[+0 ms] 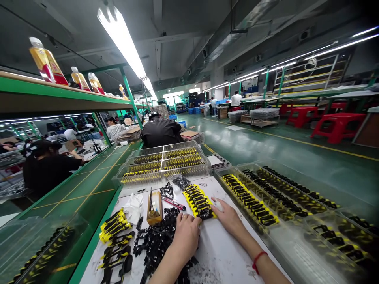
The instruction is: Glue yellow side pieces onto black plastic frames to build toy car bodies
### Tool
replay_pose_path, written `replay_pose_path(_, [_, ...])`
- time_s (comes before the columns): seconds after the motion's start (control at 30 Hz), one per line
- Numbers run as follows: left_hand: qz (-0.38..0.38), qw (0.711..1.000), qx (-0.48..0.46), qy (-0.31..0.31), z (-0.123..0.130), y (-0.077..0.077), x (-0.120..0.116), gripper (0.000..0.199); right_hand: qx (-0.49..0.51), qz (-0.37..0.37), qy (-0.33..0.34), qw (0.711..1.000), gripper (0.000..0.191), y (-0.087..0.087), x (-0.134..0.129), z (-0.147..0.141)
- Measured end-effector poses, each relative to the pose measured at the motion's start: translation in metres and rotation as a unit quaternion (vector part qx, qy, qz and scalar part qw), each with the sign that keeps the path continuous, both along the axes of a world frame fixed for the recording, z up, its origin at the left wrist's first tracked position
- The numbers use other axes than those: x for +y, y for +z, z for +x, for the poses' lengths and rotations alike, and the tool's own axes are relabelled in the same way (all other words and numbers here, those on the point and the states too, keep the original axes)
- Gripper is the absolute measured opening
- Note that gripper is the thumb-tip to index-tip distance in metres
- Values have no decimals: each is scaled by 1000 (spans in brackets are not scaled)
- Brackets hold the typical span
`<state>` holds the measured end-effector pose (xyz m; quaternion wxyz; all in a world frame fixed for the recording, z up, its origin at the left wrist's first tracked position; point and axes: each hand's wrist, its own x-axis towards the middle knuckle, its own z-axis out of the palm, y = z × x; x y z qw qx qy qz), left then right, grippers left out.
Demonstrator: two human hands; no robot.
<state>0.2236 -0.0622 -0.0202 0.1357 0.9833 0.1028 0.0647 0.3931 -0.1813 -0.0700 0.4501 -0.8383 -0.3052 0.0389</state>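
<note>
A row of yellow-and-black plastic parts point(197, 197) lies side by side on the white work board point(219, 252). At its near end is my left hand point(186, 233), fingers curled and pressed together; whatever they grip is hidden. My right hand point(227, 216) touches the row's right edge with its fingers bent in around a small whitish object point(218, 206) whose kind I cannot make out. Loose small black plastic pieces point(161, 240) are heaped left of and beneath my left hand. Beyond them are a red utility knife point(173, 203) and a small wooden box point(154, 209) with thin tools.
Clear plastic trays of yellow-and-black parts stand on the right point(268, 232) and at the back point(162, 173). More parts point(115, 232) and crumpled white tissue point(133, 207) lie left. A green conveyor belt point(89, 189) runs alongside. A person in black point(161, 130) sits ahead.
</note>
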Motion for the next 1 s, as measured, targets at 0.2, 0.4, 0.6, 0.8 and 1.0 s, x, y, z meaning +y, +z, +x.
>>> replay_pose_path(0.2, [16, 1000, -1, 0, 2, -7, 1, 31, 32, -1, 26, 999, 53, 5, 1, -3])
replay_pose_path(0.4, [18, 1000, -10, 0, 2, -6, 2, 31, 65, 3, 21, 998, 55, 15, -2, -7])
replay_pose_path(0.6, [1, 999, -40, 3, -13, 7, -1, 31, 95, 26, -48, 994, 63, 26, -11, -6])
replay_pose_path(0.8, [-56, 992, -111, 35, -82, 29, -10, 36, 125, 16, -54, 991, 67, 48, -39, -24])
replay_pose_path(1.0, [-128, 953, -216, 168, -181, 11, 10, 30, 232, -74, 124, 962, 68, 43, -52, -105])
